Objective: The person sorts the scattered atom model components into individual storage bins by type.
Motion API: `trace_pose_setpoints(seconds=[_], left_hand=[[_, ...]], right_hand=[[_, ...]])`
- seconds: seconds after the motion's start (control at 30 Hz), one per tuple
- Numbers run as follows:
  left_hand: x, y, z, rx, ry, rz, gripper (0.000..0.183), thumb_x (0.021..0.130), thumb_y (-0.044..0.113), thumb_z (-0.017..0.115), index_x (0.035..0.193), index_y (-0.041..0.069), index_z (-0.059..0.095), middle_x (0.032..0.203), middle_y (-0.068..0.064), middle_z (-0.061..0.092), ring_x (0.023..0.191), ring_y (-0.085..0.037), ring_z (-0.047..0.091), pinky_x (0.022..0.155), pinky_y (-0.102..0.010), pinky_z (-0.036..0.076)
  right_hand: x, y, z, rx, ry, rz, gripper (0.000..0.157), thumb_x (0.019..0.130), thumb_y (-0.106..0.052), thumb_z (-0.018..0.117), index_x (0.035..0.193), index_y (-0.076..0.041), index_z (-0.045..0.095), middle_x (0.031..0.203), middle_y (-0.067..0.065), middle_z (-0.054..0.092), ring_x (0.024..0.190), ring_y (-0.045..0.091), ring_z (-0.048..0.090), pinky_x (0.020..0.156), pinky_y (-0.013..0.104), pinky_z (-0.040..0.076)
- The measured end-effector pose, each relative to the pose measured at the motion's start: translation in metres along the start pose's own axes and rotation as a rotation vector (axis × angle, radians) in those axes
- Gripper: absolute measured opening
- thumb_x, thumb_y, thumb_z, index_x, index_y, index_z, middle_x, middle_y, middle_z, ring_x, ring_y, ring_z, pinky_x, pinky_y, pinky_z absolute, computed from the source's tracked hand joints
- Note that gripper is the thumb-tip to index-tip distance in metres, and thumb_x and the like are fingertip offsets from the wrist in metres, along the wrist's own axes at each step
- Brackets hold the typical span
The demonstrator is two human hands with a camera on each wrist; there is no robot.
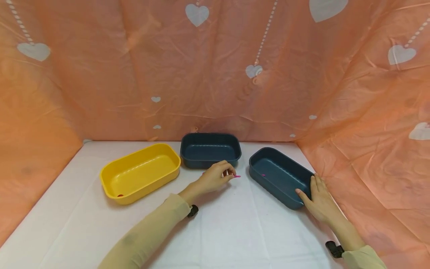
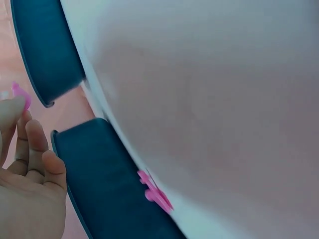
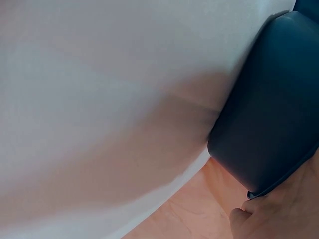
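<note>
My left hand (image 1: 215, 176) pinches a small pink clip (image 1: 237, 176) between thumb and fingertips, above the white cloth just in front of the middle dark blue tray (image 1: 211, 164). In the left wrist view, the same clip (image 2: 21, 95) shows at the fingertips. A second pink clip (image 2: 155, 193) lies at the foot of a dark tray there. On the right, my right hand (image 1: 320, 200) holds the near corner of the right dark blue tray (image 1: 275, 186), thumb over the rim and fingers along the outer side. A small pink piece (image 1: 263, 175) shows in that tray.
A yellow tray (image 1: 141, 186) stands on the left, with a small red piece (image 1: 120, 195) at its near end. White cloth (image 1: 228, 231) covers the table. Orange fabric with white hearts (image 1: 201, 74) hangs behind and at both sides.
</note>
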State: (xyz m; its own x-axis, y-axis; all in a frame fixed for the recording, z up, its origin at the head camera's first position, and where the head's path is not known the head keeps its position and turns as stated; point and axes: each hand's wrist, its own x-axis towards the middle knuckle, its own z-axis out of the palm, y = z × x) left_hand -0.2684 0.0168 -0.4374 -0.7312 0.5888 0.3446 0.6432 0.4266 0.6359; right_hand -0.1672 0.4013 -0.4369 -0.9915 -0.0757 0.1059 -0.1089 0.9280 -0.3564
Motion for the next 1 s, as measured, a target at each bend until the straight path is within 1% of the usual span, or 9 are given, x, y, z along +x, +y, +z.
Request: trace_pose_setpoints(seconds=[0.13, 0.4, 0.53, 0.73, 0.8, 1.0], left_hand=[[0.01, 0.006, 0.006, -0.008, -0.001, 0.022, 0.005, 0.098, 0.008, 0.071, 0.103, 0.01, 0.073, 0.094, -0.001, 0.062, 0.084, -0.014, 0.059, 0.075, -0.023, 0.051], [0.03, 0.018, 0.016, -0.007, -0.034, 0.001, 0.008, 0.101, 0.011, 0.069, 0.107, 0.011, 0.074, 0.102, -0.001, 0.063, 0.09, -0.014, 0.058, 0.079, -0.022, 0.051], [0.04, 0.024, 0.019, 0.007, -0.046, -0.006, 0.008, 0.102, 0.014, 0.068, 0.108, 0.012, 0.074, 0.105, 0.0, 0.064, 0.091, -0.013, 0.058, 0.078, -0.021, 0.05], [0.056, 0.029, 0.024, 0.008, -0.067, -0.01, 0.01, 0.103, 0.017, 0.067, 0.11, 0.014, 0.074, 0.103, 0.001, 0.064, 0.089, -0.012, 0.057, 0.073, -0.02, 0.048], [0.062, 0.031, 0.025, 0.019, -0.071, -0.009, 0.01, 0.104, 0.017, 0.067, 0.11, 0.014, 0.073, 0.104, 0.002, 0.064, 0.089, -0.011, 0.057, 0.074, -0.02, 0.048], [0.078, 0.033, 0.028, 0.068, -0.087, -0.006, 0.011, 0.105, 0.017, 0.065, 0.112, 0.014, 0.073, 0.107, 0.001, 0.065, 0.094, -0.011, 0.059, 0.083, -0.021, 0.049]], right_hand=[[0.0, 0.0, 0.0, 0.003, 0.002, -0.002, 0.094, 0.109, -0.048, 0.046, 0.154, 0.024, 0.006, 0.161, 0.047, 0.004, 0.15, 0.063, 0.004, 0.121, 0.072, 0.012], [0.0, 0.001, 0.001, 0.007, 0.01, -0.001, 0.094, 0.109, -0.048, 0.047, 0.154, 0.024, 0.006, 0.161, 0.046, 0.003, 0.15, 0.062, 0.004, 0.122, 0.071, 0.011], [-0.001, 0.001, 0.001, 0.013, 0.004, 0.003, 0.095, 0.109, -0.048, 0.047, 0.154, 0.024, 0.005, 0.162, 0.046, 0.003, 0.15, 0.062, 0.003, 0.121, 0.071, 0.01], [-0.001, 0.0, 0.001, 0.02, -0.001, 0.013, 0.095, 0.109, -0.049, 0.046, 0.154, 0.023, 0.004, 0.162, 0.046, 0.002, 0.151, 0.062, 0.002, 0.121, 0.072, 0.01], [-0.001, 0.0, 0.001, 0.022, 0.0, 0.012, 0.095, 0.109, -0.049, 0.046, 0.154, 0.023, 0.004, 0.162, 0.046, 0.002, 0.151, 0.062, 0.002, 0.121, 0.072, 0.01], [0.0, 0.0, 0.0, 0.013, -0.003, 0.018, 0.095, 0.109, -0.049, 0.045, 0.154, 0.023, 0.004, 0.162, 0.046, 0.002, 0.15, 0.062, 0.002, 0.121, 0.072, 0.011]])
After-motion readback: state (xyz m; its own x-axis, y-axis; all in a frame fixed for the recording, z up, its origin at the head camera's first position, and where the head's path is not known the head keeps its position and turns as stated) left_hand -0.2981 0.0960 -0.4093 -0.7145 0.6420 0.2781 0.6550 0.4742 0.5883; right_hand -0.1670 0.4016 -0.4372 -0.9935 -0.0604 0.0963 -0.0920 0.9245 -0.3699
